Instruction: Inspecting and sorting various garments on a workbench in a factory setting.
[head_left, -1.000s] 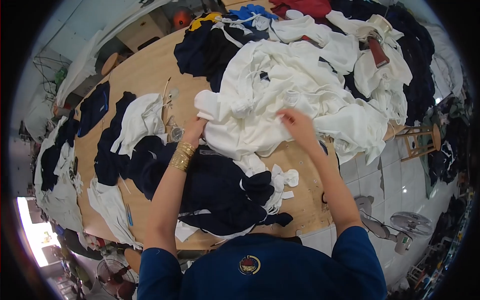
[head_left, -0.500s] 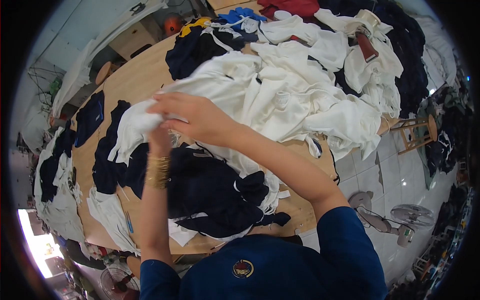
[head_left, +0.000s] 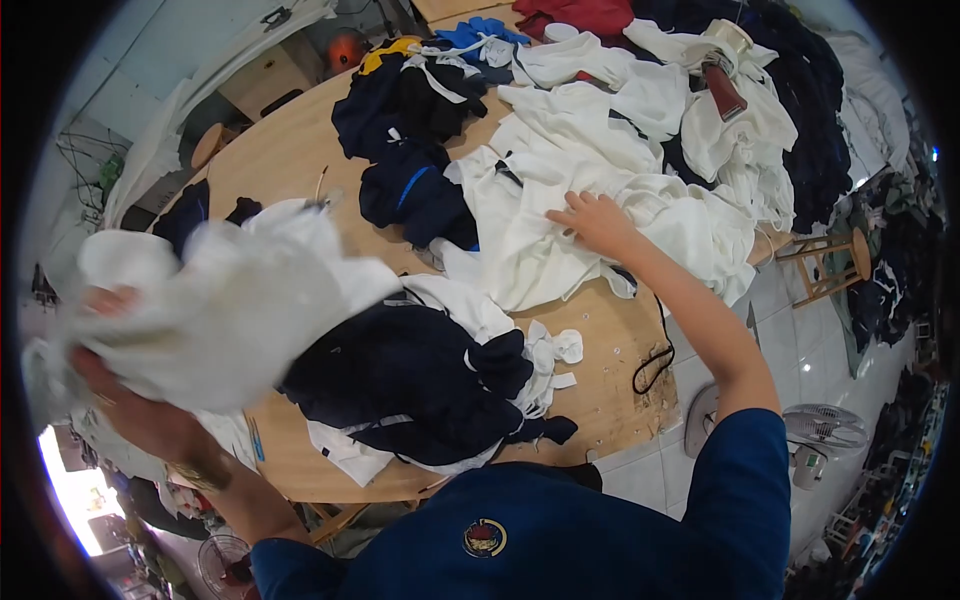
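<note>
At the far left, my left hand is closed on a white garment held up off the table and smeared by motion. Its cloth partly covers the fingers. My right hand lies on a heap of white garments in the middle, fingers stretched out over the fabric. In front of me a dark navy garment is bunched up, with white cloth under its near edge. Another navy garment with a bright blue stripe rests just left of the white heap.
A wooden table bears all this. A blue slim tool lies near its left front edge, and a black cord hangs at the right. Beyond stand a wooden stool and a fan. Red cloth sits at the back.
My hands have parted. The left swung left with the white garment, away from the heap; the right moved right onto the heap. The striped navy garment has come into sight.
</note>
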